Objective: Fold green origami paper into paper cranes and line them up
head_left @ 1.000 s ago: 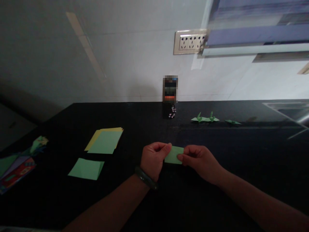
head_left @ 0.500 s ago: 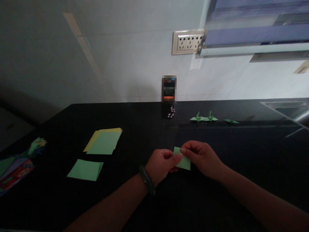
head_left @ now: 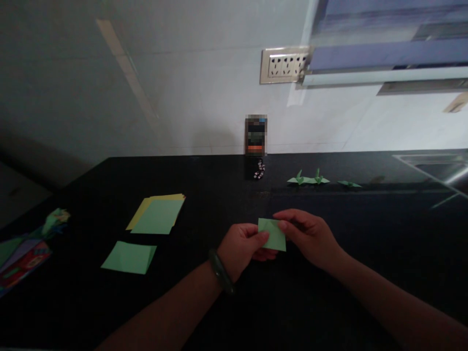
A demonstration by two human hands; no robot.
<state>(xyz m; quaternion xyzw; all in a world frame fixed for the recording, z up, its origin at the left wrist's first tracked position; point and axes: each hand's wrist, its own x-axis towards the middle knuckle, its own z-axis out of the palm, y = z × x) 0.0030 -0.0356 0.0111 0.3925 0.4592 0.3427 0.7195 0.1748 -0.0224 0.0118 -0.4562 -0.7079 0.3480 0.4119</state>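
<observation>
Reading the clock from the green paper square [head_left: 275, 240], held over the black counter [head_left: 204, 190] — twelve toward the wall [head_left: 175, 97]. Far out at nine o'clock, noting a red printed packet [head_left: 29, 262] beside coloured papers [head_left: 31, 246]. Nearer, just under nine, seeing a folded green sheet [head_left: 126, 258]; just over nine, yellow sheets [head_left: 140, 211] partly covered by a flat green sheet [head_left: 159, 217]. At eight, around the wrist, a dark bangle [head_left: 221, 272]. Close in at nine, finding the left hand [head_left: 241, 246] holding the square, thumb on top, fingers underneath. At twelve, a pixelated upright object [head_left: 256, 135] by the wall, beads [head_left: 259, 169] just in front; higher, wall sockets [head_left: 283, 66]. At one, two green folded birds [head_left: 309, 180], wing to wing. Close in at three, right hand [head_left: 316, 236] curled narrow, thumb on the square's upper right corner — cannot tell whether pinching. At two, a smaller green paper fold [head_left: 350, 184]
</observation>
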